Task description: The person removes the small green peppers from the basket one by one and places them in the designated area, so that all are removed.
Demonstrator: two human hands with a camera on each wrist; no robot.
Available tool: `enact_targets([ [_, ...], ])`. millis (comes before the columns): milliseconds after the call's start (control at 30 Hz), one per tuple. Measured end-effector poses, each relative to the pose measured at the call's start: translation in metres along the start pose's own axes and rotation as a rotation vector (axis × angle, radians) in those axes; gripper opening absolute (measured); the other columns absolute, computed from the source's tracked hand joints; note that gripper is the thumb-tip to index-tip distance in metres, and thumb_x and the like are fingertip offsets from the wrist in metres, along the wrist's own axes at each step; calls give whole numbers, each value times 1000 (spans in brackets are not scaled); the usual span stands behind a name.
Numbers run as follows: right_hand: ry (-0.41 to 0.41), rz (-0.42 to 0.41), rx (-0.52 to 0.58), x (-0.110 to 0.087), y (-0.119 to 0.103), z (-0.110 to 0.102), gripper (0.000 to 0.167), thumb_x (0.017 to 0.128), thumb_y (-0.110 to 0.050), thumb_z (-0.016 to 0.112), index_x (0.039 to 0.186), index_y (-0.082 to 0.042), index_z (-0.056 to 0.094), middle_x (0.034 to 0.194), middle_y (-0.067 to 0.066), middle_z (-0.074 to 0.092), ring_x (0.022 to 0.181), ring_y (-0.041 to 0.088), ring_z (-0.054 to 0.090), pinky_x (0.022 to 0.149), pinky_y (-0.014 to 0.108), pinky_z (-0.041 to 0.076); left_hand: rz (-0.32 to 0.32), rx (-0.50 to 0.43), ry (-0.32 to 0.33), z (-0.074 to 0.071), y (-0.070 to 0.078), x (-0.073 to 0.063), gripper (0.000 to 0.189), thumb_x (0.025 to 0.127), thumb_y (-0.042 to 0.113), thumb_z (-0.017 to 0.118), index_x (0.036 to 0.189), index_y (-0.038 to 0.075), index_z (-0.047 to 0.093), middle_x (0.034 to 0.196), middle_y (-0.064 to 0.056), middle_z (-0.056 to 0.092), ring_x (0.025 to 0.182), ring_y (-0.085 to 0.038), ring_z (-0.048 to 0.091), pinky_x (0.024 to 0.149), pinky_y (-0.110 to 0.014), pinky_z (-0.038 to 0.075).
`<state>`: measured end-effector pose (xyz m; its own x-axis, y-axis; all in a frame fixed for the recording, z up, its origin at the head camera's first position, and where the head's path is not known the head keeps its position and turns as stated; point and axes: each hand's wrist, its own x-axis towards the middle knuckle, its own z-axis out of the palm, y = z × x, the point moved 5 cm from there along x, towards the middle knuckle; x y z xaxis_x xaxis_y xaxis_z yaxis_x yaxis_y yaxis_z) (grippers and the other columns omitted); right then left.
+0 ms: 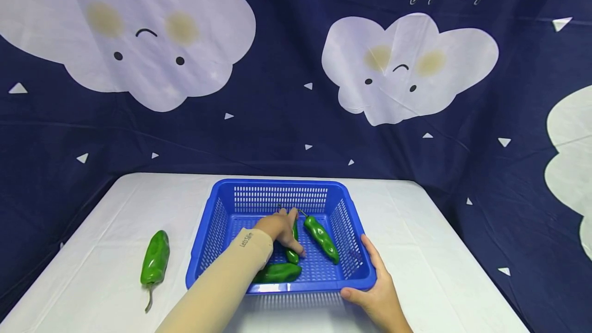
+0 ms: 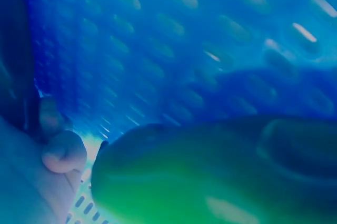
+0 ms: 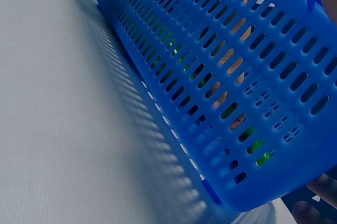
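A blue plastic basket [image 1: 273,287] with slotted walls stands on the white table. My left hand [image 1: 279,228] reaches down inside it, thumb and fingers around a long green pepper [image 1: 292,256] that they partly hide. To the right of that hand lies another green pepper [image 1: 321,239], stem toward the back. A third pepper [image 1: 279,273] lies along the front wall, partly behind my sleeved forearm; a large pepper [image 2: 210,176] fills the lower part of the left wrist view, close to my fingers. My right hand [image 1: 375,292] grips the basket's front right corner, thumb at the front.
One more green pepper [image 1: 155,258] lies on the white tabletop [image 1: 444,271] left of the basket, its stem toward me. Behind the table hangs a dark blue cloth [image 1: 287,132] printed with clouds and small triangles.
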<state>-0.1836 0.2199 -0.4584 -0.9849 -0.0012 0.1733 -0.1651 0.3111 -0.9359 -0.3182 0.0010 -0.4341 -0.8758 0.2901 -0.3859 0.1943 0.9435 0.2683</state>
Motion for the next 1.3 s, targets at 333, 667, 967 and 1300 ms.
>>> enact_targets([
  [333,-9,-19,24,1,0,1,114,70,-3,88,157,-31,20,161,17,26,135,23,45,97,15,47,24,-25,-3,-1,0,-3,93,65,71,79,138,29,41,130,-11,49,118,-30,57,97,-51,51],
  [667,-14,-33,30,1,2,2,114,70,-3,88,158,-31,20,162,17,26,136,18,44,98,14,45,8,-16,-22,0,-1,-4,93,66,72,78,139,29,39,134,-11,48,120,-32,57,98,-52,50],
  [967,-18,-24,22,0,0,2,113,71,-6,88,157,-33,20,161,17,26,137,33,42,97,14,46,15,13,-15,0,0,-1,95,64,71,79,138,29,38,133,-9,49,117,-30,59,97,-52,51],
  [1300,-6,-15,14,0,1,1,114,70,-6,88,157,-34,20,162,16,26,136,26,44,97,14,46,16,-9,-30,-1,0,-2,90,66,68,81,136,31,38,128,-7,48,110,-28,59,95,-49,52],
])
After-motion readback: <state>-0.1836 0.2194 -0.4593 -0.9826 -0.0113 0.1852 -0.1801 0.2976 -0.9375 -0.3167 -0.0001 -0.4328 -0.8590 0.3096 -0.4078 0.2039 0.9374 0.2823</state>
